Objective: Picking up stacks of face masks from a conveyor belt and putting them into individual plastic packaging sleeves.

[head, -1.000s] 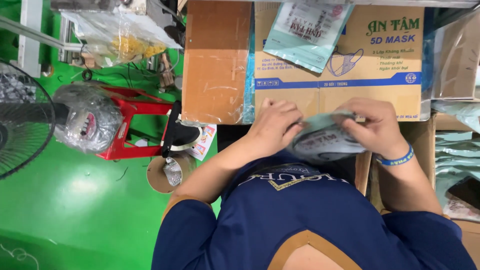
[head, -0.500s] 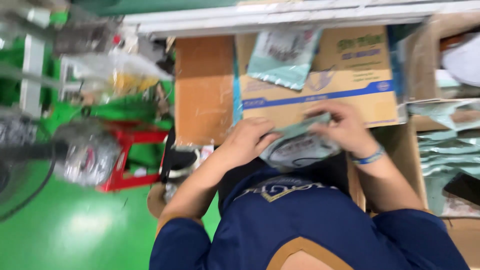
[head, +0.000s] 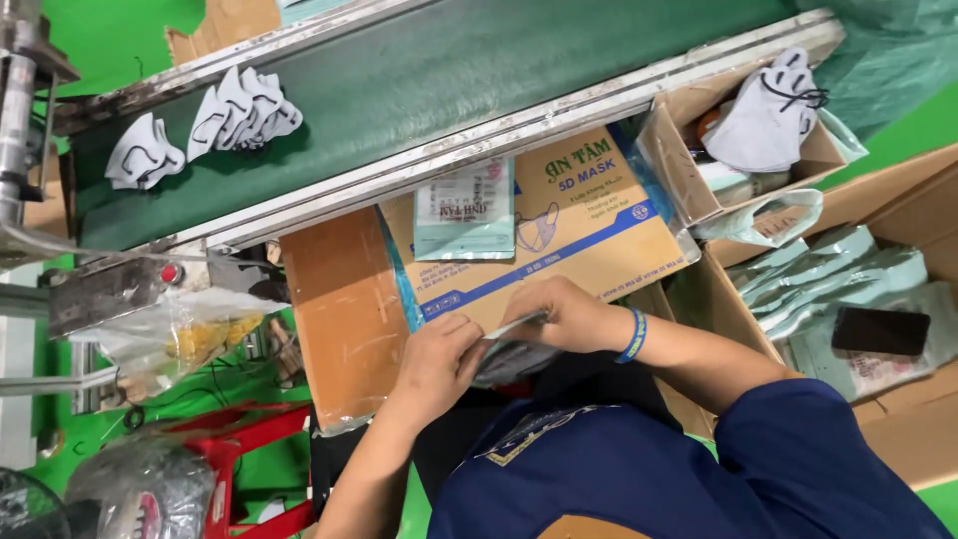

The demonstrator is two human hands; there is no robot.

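My left hand (head: 436, 357) and my right hand (head: 565, 312) together grip a flat pale-green pouch of masks (head: 516, 344) just in front of my chest, seen edge on. A blue band circles my right wrist. The pouch hangs below the near edge of a printed cardboard carton (head: 589, 225). On that carton lies another sealed green pouch (head: 465, 212). Beyond it runs a dark green conveyor belt (head: 459, 80) carrying loose white masks (head: 215, 120).
An open box (head: 689, 160) at the right holds white masks. A large carton (head: 868, 299) at far right is filled with several green pouches and a black phone. A red stool (head: 249, 439), a clear bag and a fan sit on the green floor at left.
The view has tilted up, bringing the conveyor belt and its masks into sight. My hands have turned the pouch from flat-on to edge-on and keep holding it.
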